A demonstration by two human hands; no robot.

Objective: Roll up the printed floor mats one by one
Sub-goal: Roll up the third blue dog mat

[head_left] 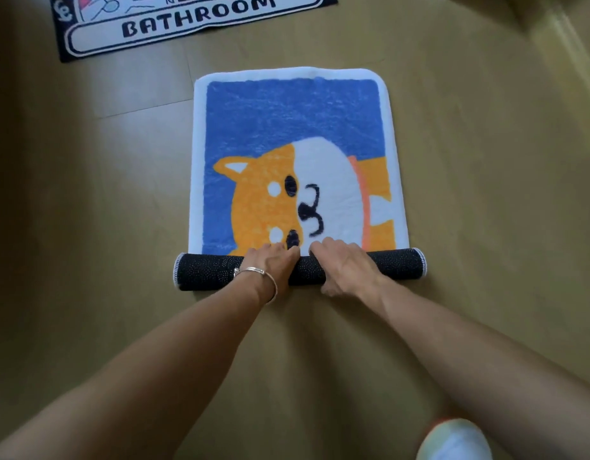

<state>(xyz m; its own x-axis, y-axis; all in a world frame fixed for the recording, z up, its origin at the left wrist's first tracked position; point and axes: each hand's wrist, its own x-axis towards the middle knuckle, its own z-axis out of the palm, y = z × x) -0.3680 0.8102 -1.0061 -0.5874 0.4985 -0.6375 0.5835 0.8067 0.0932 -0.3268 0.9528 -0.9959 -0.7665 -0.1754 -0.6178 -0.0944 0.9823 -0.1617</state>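
**Dog-print mat [287, 111]: rolling under way**

Location: laid on the wooden floor [88, 194]. The near end is wound into a dark, dotted roll [396, 264]; the remainder lies flat. The roll is clasped at its middle by the left hand [270, 265] and right hand [348, 268], side by side, with fingers curved over its top. Step judged: early in the first roll. Next required: an even forward push, with both ends kept level. The bathroom mat [187, 24], farther off, lies unrolled.
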